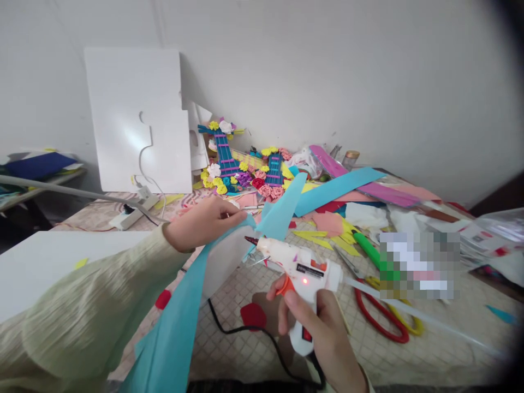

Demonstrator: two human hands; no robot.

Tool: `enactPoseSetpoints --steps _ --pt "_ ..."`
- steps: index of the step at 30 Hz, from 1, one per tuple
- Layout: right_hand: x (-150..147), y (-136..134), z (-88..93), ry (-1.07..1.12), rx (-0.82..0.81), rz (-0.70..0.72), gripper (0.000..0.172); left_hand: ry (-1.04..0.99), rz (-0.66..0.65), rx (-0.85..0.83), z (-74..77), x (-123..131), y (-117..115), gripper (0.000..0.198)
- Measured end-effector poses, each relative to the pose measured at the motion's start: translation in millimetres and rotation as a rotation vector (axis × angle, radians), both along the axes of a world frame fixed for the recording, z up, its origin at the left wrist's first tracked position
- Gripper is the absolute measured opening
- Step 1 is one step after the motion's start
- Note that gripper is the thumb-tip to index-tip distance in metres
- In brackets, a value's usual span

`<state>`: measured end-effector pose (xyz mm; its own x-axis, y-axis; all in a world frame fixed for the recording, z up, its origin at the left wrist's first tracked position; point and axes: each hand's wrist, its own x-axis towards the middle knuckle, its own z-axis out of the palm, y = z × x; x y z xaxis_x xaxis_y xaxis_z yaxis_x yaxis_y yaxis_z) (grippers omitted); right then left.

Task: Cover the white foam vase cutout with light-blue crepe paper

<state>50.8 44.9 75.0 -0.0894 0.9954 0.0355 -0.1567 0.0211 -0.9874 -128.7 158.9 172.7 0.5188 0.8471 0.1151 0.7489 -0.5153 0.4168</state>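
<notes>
My right hand (327,327) is wrapped round the grip of a white hot glue gun (323,275), with its fingers near the orange trigger and a red light lit on its side. The dark nozzle points left, close to the top edge of a white board piece (223,267). My left hand (204,221) pinches a light blue crepe paper strip (176,333) along that edge. The strip hangs down toward me, and more blue paper rises beyond the board. A long clear glue stick (413,311) sticks out of the gun's back.
Red-handled scissors (380,322) and green-handled scissors (368,251) lie at right among paper scraps. Paper-flower decorations (227,158) and a large white panel (135,109) stand against the wall. A power strip (133,215) is at left; a black cord (245,329) crosses the table.
</notes>
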Motion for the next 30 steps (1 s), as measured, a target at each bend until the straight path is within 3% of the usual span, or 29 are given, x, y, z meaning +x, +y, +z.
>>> enactPoseSetpoints --steps 7,15,30 --pt "-9 0 1.1 0.198 -0.018 -0.07 0.025 -0.02 0.0 -0.002 -1.5 0 -3 0.039" --pt "-4 5 7.1 -0.004 -0.015 -0.095 0.032 -0.064 -0.007 0.039 -3.0 3 -5 0.037" --pt "2 9 12.0 -0.038 -0.056 -0.028 0.035 -0.064 0.003 0.027 -0.8 8 -8 0.04"
